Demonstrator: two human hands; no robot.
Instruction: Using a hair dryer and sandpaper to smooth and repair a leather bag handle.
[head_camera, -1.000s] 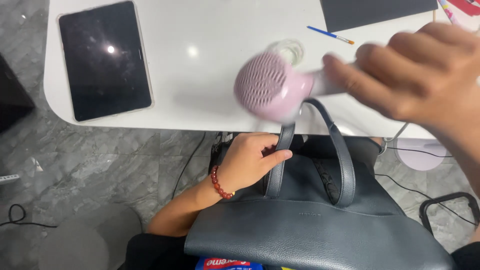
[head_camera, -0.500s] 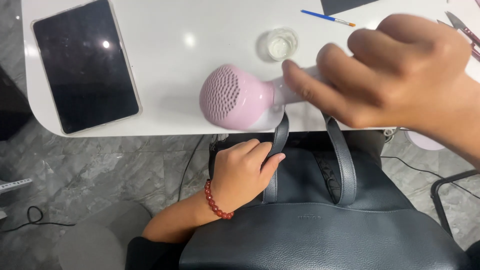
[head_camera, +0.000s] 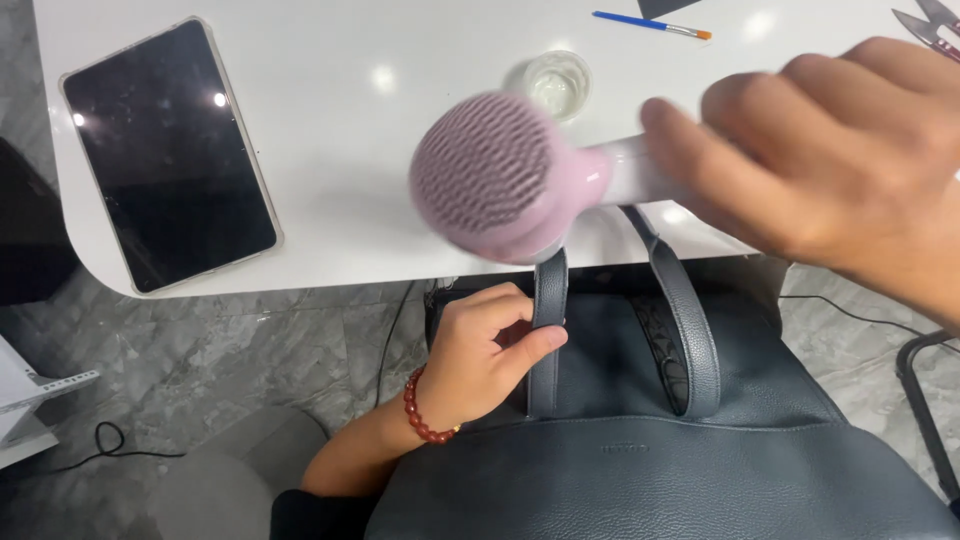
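Observation:
My right hand grips the white handle of a pink hair dryer, whose round grille faces the camera above the table's front edge. The dryer is blurred. Below it, my left hand, with a red bead bracelet on the wrist, holds the left strap of a dark grey-blue leather bag. The bag rests on my lap and its second strap arches up on the right.
On the white table a dark tablet lies at the left, a small clear glass behind the dryer, a blue pen and small scissors at the far right. Cables run over the grey marble floor.
My right hand has carried the hair dryer leftwards and nearer the camera. My left hand has kept its hold on the bag strap.

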